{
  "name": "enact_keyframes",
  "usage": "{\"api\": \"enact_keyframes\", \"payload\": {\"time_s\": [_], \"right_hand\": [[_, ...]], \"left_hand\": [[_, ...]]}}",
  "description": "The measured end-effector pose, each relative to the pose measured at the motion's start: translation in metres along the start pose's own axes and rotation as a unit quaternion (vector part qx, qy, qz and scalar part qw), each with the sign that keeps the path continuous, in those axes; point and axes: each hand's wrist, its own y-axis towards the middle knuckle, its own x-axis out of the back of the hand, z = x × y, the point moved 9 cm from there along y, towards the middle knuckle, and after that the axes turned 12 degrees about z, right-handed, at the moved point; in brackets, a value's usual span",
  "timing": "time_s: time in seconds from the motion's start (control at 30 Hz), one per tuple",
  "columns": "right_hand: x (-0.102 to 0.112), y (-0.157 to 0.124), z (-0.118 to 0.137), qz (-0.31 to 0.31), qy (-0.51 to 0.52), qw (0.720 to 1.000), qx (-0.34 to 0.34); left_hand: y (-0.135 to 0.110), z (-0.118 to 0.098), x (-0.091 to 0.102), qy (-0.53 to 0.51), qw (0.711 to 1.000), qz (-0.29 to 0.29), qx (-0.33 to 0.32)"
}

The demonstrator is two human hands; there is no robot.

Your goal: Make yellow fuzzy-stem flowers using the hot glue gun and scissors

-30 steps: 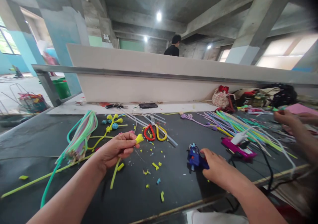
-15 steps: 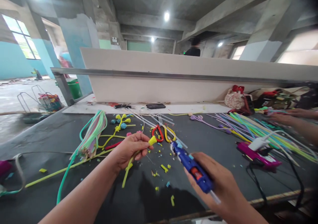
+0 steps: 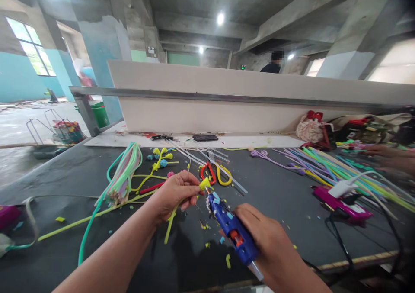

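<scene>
My left hand (image 3: 180, 191) pinches a yellow pipe cleaner piece (image 3: 205, 183) with a cup-like end; its stem hangs down below the fingers. My right hand (image 3: 266, 236) is wrapped round a blue hot glue gun (image 3: 231, 226), a clear glue stick poking out of its back end. The gun's nozzle is at the yellow cup, seemingly touching it. Just beyond lie scissors (image 3: 223, 175) with one red and one yellow handle. A yellow branch with small yellow and blue flowers (image 3: 158, 159) lies past my left hand.
A bundle of pastel pipe cleaners (image 3: 125, 176) lies at left, more colourful strips (image 3: 337, 167) at right. A magenta power strip (image 3: 342, 204) with a white plug and cables sits at right. Beyond are a black phone (image 3: 205, 137) and a white partition (image 3: 201, 76). A co-worker's hand (image 3: 382, 150) shows far right.
My right hand has brought the glue gun left, so its nozzle now meets the yellow cup. My left hand still pinches the piece. The person beyond the partition has shifted right.
</scene>
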Motion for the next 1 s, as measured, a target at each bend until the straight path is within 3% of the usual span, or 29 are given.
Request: {"api": "enact_keyframes", "payload": {"time_s": [0.37,0.77,1.0], "right_hand": [[-0.003,0.001,-0.002,-0.017,-0.056,0.998,-0.001],[0.000,-0.001,-0.014,-0.019,-0.057,0.998,-0.018],[-0.008,0.001,-0.008,-0.002,-0.052,0.999,-0.012]], "left_hand": [[0.000,-0.001,0.000,0.023,1.000,0.011,-0.008],[0.001,0.002,0.004,0.031,0.999,0.009,-0.006],[0.000,0.001,0.002,0.038,0.999,0.003,-0.004]]}}
